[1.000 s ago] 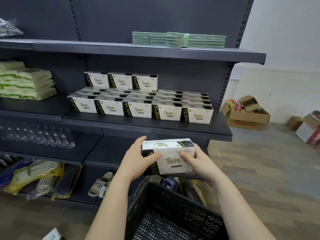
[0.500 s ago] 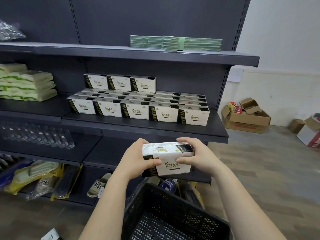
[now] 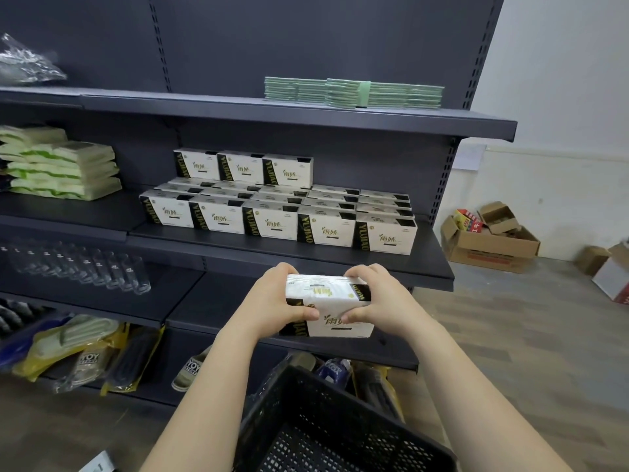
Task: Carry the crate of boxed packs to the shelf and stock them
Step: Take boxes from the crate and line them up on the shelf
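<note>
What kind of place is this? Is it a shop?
Probably a small shop or its stockroom: dark metal shelves hold neat rows of identical boxed packs, and opened cardboard cartons sit nearby.

Your left hand [image 3: 272, 301] grips the left end of the boxed pack [image 3: 326, 291], with the thumb pressed on its front face and the fingers curled over its top rear edge. Your right hand [image 3: 381, 301] grips the pack's right end the same way, thumb on the front and fingers hooked over the top. The two thumbs nearly meet at the middle of the pack's front. Both bare forearms rise from below the pack and converge toward it.
</note>
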Demonstrator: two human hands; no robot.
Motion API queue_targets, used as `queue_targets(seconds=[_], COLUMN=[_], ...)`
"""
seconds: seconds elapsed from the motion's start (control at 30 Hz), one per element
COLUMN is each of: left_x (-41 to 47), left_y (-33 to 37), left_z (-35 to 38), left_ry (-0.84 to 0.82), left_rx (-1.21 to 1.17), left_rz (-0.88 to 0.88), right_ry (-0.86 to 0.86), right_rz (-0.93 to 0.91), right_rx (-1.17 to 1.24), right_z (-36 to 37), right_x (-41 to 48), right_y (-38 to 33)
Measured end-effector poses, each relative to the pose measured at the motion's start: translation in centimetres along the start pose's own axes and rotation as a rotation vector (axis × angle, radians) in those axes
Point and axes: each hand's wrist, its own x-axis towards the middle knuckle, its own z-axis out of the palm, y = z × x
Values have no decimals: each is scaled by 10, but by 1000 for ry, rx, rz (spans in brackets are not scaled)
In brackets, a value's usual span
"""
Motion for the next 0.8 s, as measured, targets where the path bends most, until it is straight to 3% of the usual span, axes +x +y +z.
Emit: queue_targets(seconds=[0.6, 0.8], left_x=[166, 220], left_y=[-59, -63], left_z=[-64, -85], left_ry=[-54, -28], left_rx=[26, 161], left_rz=[179, 276], right_ry=[208, 276], right_rz=[158, 253], right_rx=[-59, -153], right_z=[28, 9], right_x=[157, 209], right_y=[-42, -48])
